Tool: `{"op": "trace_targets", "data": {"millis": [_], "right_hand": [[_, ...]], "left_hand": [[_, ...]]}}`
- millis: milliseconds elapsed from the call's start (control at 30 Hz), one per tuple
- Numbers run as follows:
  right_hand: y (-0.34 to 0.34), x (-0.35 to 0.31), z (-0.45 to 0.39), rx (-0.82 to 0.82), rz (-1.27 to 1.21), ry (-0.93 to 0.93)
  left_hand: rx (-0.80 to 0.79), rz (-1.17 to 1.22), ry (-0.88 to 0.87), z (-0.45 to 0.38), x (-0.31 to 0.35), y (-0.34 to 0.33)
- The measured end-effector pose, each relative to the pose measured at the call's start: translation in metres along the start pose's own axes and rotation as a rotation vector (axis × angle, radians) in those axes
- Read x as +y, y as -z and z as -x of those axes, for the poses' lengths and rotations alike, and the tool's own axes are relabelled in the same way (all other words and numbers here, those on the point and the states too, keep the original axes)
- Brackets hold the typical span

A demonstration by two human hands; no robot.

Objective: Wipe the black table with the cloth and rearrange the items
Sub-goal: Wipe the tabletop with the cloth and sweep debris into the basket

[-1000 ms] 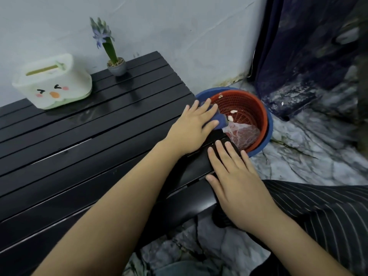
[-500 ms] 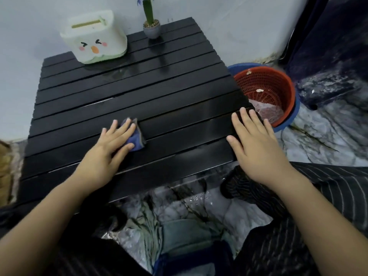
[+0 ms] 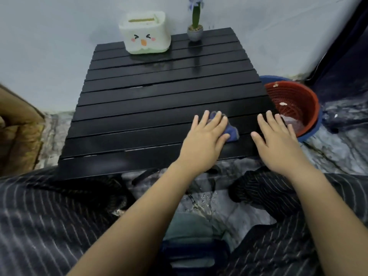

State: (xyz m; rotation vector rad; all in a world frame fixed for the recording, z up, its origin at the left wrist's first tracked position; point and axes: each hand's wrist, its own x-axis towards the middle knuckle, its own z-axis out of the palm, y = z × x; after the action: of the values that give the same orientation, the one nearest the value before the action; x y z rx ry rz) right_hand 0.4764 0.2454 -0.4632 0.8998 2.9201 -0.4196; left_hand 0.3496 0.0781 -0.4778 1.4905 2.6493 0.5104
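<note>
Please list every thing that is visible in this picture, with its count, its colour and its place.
table: one, black, slatted, against the wall
cloth: one, blue, on the table near its right front corner, under the left hand
tissue box: one, white with a cartoon face, back of the table
potted plant: one, green with purple flower, grey pot, back right of the table
basket: one, red, on the floor right of the table, inside a blue basin
left hand: one, flat on the cloth
right hand: one, flat on the table's right front corner
</note>
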Motion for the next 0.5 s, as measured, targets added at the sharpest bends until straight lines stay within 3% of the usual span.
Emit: {"op": "trace_targets", "data": {"millis": [200, 500], "right_hand": [[0.001, -0.027, 0.006, 0.028, 0.039, -0.049], [-0.019, -0.125, 0.011, -0.004, -0.012, 0.367]], "left_hand": [[0.0, -0.011, 0.051, 0.039, -0.023, 0.009], [0.177, 0.073, 0.546, 0.123, -0.134, 0.052]]}}
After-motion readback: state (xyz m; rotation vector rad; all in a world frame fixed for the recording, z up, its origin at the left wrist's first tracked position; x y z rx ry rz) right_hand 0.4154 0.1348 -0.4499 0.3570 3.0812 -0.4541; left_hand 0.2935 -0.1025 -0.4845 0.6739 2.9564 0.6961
